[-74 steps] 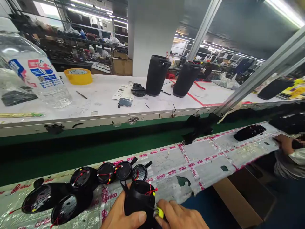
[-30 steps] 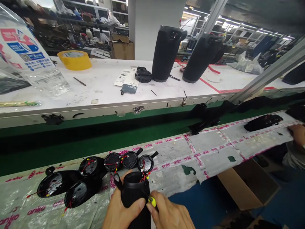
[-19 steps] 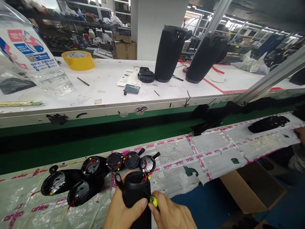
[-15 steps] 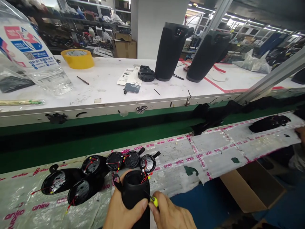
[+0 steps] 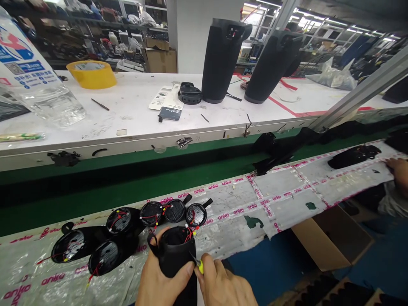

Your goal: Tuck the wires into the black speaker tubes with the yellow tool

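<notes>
My left hand [image 5: 161, 278] is wrapped round a black cylindrical housing [image 5: 174, 261], thumb across its front. The housing has an open top rim, a loop strap at its left, and red wires with small connectors at the right of the rim. In my right hand [image 5: 223, 282] is a small tool [image 5: 200, 266] with a yellow-green handle, its thin tip at the housing's right side below the rim. Behind and left of my left hand lie several similar black housings [image 5: 106, 257] with round ends and red wires.
On the white shelf [image 5: 127, 119] stand a water bottle [image 5: 38, 80], yellow tape [image 5: 92, 75] and two black cylinders [image 5: 221, 63]. Another person's hand [image 5: 398, 170] is at the far right, near a black housing [image 5: 353, 156]. An open cardboard box [image 5: 331, 238] sits below the bench edge.
The view has shifted slightly, and more of the other person's hand shows at the right. The tool has tilted a little, with more of its thin shaft visible. Both my hands keep their holds.
</notes>
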{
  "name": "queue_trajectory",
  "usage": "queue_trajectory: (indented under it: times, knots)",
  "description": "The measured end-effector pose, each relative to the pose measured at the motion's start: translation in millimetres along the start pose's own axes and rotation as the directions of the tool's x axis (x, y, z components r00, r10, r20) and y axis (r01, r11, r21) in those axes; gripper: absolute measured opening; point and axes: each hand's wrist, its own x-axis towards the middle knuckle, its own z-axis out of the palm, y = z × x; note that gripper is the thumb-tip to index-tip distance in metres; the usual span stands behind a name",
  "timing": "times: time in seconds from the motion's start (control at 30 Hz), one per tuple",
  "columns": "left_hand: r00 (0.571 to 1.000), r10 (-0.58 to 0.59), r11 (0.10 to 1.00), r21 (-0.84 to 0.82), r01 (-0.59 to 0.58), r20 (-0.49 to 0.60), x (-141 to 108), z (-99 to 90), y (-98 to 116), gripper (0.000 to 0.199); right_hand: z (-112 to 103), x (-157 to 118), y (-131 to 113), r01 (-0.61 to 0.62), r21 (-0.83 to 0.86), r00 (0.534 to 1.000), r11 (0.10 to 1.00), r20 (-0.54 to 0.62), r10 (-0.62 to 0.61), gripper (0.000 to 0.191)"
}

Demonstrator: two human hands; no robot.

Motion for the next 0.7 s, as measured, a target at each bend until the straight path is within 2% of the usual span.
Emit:
queue_trajectory:
  times: [0.13,0.2,0.33,0.43,0.53,0.7]
  knots:
    - [0.978,-0.197,0.972,-0.12,0.204,0.064,1.6,-7.1,-3.7,0.07,2.7,1.6,-3.0,-0.009,0.0,1.0,1.0,-0.004,0.009,0.021]
    - [0.965,-0.247,0.957,-0.136,0.257,0.084,3.7,-11.2,-4.0,0.07,4.6,0.7,-3.7,0.005,0.014,1.0,1.0,-0.011,-0.005,0.024]
    - [0.975,-0.177,0.969,-0.151,0.196,0.13,6.3,-15.5,-1.8,0.068,7.4,-2.7,-6.0,0.012,0.023,1.0,1.0,0.011,-0.013,0.025]
    - [0.983,-0.146,0.982,-0.109,0.158,0.107,6.0,-16.7,-2.2,0.062,7.9,-4.1,-8.8,-0.003,0.004,1.0,1.0,0.03,0.003,0.023]
    - [0.991,-0.114,0.993,-0.03,0.116,0.076,6.0,-18.4,-6.1,0.064,7.8,-3.6,-9.5,-0.005,-0.013,0.999,1.0,0.05,0.005,0.012]
    - [0.991,-0.112,0.993,0.027,0.111,0.069,6.7,-19.6,-12.8,0.07,10.5,-2.7,-2.3,0.076,0.051,0.997,0.996,0.01,-0.077,0.008]
